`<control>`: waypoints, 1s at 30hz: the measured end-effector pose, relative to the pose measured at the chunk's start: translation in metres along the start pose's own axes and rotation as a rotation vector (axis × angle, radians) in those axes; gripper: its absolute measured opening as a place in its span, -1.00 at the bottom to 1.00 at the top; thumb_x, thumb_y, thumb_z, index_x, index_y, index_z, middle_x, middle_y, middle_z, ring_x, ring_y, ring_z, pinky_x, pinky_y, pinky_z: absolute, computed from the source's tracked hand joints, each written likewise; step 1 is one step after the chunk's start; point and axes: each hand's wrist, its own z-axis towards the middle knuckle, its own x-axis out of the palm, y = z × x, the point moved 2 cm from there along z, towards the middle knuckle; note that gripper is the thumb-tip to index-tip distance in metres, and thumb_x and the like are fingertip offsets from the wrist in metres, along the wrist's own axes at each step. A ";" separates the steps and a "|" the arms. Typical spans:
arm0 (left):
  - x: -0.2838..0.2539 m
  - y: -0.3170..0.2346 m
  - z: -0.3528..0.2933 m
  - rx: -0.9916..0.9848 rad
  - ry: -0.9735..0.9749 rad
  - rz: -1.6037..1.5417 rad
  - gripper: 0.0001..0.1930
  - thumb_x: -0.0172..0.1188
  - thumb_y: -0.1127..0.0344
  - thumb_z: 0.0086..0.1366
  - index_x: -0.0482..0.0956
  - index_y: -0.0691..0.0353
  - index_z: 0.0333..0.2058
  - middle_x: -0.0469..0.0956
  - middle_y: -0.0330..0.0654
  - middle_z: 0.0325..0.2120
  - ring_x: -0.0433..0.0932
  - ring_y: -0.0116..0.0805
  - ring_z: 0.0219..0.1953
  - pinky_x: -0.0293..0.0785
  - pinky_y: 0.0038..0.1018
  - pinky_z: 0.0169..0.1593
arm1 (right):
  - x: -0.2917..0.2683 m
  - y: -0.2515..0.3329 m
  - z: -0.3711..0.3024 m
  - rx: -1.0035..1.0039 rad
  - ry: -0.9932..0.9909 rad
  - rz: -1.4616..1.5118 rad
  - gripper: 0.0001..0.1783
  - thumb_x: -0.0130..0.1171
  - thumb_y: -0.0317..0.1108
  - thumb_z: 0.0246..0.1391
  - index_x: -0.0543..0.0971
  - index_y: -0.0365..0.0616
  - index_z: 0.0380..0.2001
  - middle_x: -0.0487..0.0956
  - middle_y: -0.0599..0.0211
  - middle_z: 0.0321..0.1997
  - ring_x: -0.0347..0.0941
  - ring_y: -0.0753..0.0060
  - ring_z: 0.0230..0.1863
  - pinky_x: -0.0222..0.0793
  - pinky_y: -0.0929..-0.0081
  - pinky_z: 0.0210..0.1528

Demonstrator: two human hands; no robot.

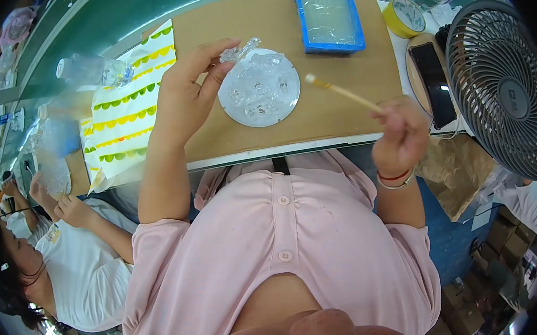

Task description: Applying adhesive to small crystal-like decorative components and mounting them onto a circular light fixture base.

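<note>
Between the thumb and fingers of my left hand (189, 84) is a small clear faceted piece (244, 49), glassy like crystal or plastic. It is held over the upper left edge of a round white dish (256, 122). Many similar clear pieces (264, 87) lie heaped on that dish. My right hand (402, 134) is closed on a thin wooden brush (345, 96), whose pale tip points left toward the dish and stays apart from it. A blue-rimmed tray (330, 48) with a pale, see-through filling stands beyond, on the brown board (353, 79).
A black fan (511, 93), a phone (430, 83) and a yellow tape roll (404, 18) stand at the right. To the left are a clear bottle (95, 70) and a striped cloth or paper (126, 117). A co-worker (81, 259) sits farther left. Brown paper (456, 171) hangs at the right.
</note>
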 end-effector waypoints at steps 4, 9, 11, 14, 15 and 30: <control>0.002 0.003 0.000 -0.020 -0.072 0.063 -0.74 0.19 0.42 0.24 0.56 0.15 -0.08 0.58 -0.14 -0.33 0.56 -0.38 -0.40 0.47 -0.50 -0.28 | -0.010 -0.014 0.027 0.047 -0.162 -0.037 -0.88 -0.05 -0.43 0.27 0.39 -0.26 -0.33 0.48 0.26 -0.46 0.37 0.60 -0.48 0.28 0.67 -0.43; 0.002 0.001 -0.007 -0.080 -0.261 0.104 -0.79 0.15 0.41 0.28 0.55 0.23 -0.11 0.58 -0.13 -0.34 0.56 -0.38 -0.43 0.47 -0.52 -0.31 | 0.007 -0.040 0.045 0.182 -0.151 -0.082 -0.88 0.01 -0.43 0.25 0.43 -0.29 -0.30 0.52 0.31 -0.51 0.39 0.67 -0.47 0.29 0.72 -0.41; 0.004 0.000 -0.009 -0.110 -0.280 0.128 -0.78 0.13 0.42 0.28 0.54 0.27 -0.10 0.58 -0.12 -0.32 0.56 -0.39 -0.41 0.48 -0.54 -0.30 | 0.018 -0.048 0.049 0.131 -0.092 -0.181 -0.88 0.03 -0.42 0.24 0.44 -0.28 -0.31 0.53 0.36 -0.51 0.40 0.66 -0.49 0.31 0.71 -0.41; 0.006 -0.005 -0.008 -0.088 -0.245 0.178 -0.78 0.12 0.43 0.29 0.54 0.26 -0.10 0.58 -0.13 -0.27 0.56 -0.40 -0.37 0.49 -0.54 -0.28 | 0.024 -0.052 0.050 0.139 -0.060 -0.218 -0.88 0.05 -0.41 0.23 0.44 -0.27 -0.32 0.52 0.36 -0.52 0.43 0.63 -0.47 0.32 0.70 -0.39; 0.005 -0.007 -0.007 -0.093 -0.245 0.182 -0.78 0.12 0.43 0.29 0.54 0.26 -0.10 0.58 -0.13 -0.27 0.56 -0.40 -0.37 0.49 -0.54 -0.28 | 0.025 -0.052 0.049 0.134 -0.036 -0.244 -0.88 0.05 -0.42 0.23 0.44 -0.28 -0.32 0.52 0.34 -0.51 0.44 0.62 -0.47 0.32 0.69 -0.39; -0.004 -0.001 -0.003 -0.053 -0.076 0.032 -0.74 0.13 0.51 0.27 0.51 0.24 -0.06 0.56 -0.17 -0.18 0.52 -0.44 -0.30 0.48 -0.57 -0.23 | 0.050 -0.028 0.015 -0.014 0.111 -0.023 -0.91 0.04 -0.43 0.21 0.42 -0.23 -0.34 0.46 0.29 -0.54 0.41 0.40 -0.54 0.30 0.52 -0.46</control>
